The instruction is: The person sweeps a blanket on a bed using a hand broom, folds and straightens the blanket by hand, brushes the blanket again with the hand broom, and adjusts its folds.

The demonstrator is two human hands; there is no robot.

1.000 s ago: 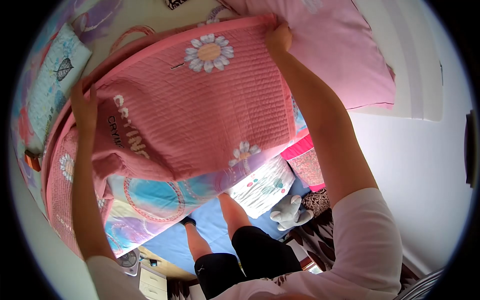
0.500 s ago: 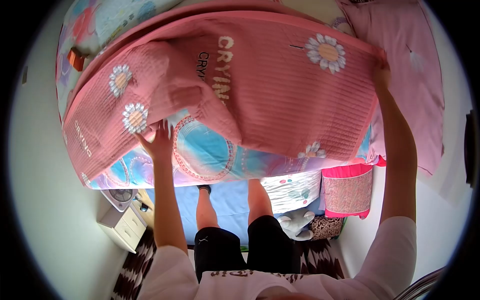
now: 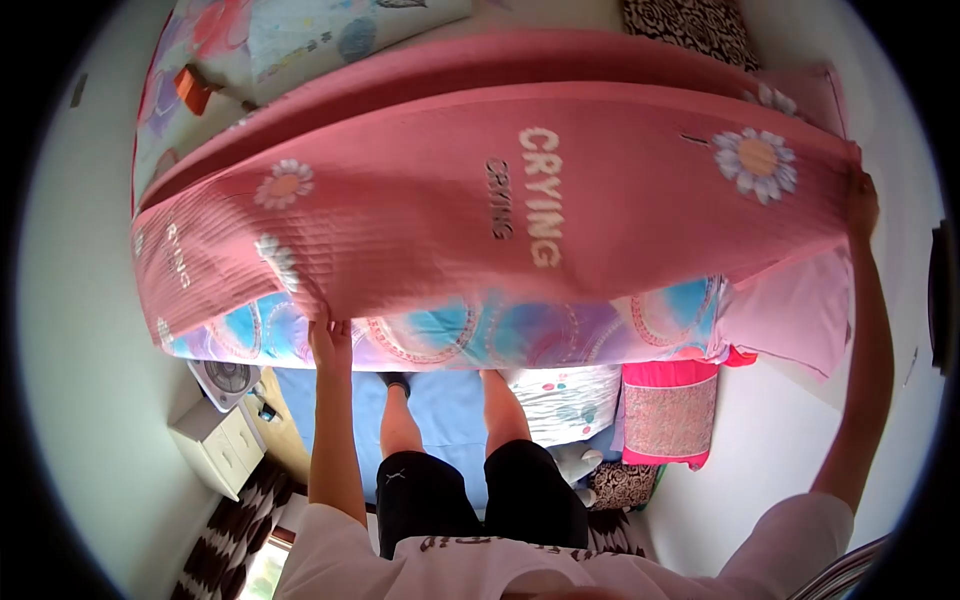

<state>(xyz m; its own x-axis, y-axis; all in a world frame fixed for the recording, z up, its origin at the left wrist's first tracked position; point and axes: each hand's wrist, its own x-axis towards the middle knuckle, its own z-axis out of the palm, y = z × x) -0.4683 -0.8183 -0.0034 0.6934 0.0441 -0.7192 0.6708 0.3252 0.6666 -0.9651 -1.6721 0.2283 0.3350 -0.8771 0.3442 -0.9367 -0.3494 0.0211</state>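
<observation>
A pink quilted bedspread (image 3: 420, 200) with daisies and "CRYING" lettering spreads across the bed, its near part stretched between my hands. My left hand (image 3: 330, 340) pinches its lower edge, fingers closed over the cloth. At the far right, my right hand (image 3: 862, 205) grips the corner beside the wall, arm stretched out. Below the bedspread's edge shows the blue and purple patterned mattress side (image 3: 430, 335). A pink pillow (image 3: 790, 315) lies partly under the bedspread at the right end. Behind the raised edge, another fold of the bedspread is visible.
An orange block-like object (image 3: 192, 90) sits at the back left, near a pale patterned cloth (image 3: 340, 35). A brown patterned cushion (image 3: 690, 30) is at the back right. Lower down are a blue sheet (image 3: 450, 410), a pink pillow (image 3: 670, 410), a fan (image 3: 225, 380) and a white drawer cabinet (image 3: 220, 450).
The bunched middle of the bedspread has been pulled smooth. My right hand moved right with the corner; my left hand went from spread fingers on the cloth to pinching its edge.
</observation>
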